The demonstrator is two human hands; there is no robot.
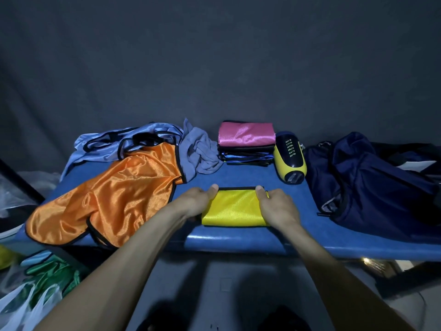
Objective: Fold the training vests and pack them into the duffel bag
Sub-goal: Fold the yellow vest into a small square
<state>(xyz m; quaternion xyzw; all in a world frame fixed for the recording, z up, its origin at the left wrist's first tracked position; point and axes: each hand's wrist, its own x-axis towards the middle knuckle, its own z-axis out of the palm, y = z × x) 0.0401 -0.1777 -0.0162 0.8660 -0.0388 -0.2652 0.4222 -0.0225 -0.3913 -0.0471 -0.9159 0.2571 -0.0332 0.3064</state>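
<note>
On the blue table (238, 240), I see my left hand (194, 203) and right hand (278, 206) gripping the folded yellow vest (233, 209) by its sides, thumbs on top, forearms extended; the duffel bag (372, 177) lies right of it.

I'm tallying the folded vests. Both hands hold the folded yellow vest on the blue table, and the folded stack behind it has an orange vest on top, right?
Not quite. The head view shows a pink vest topping the stack; the orange vest lies unfolded at the left. Both the left hand and the right hand do hold the folded yellow vest.
</note>
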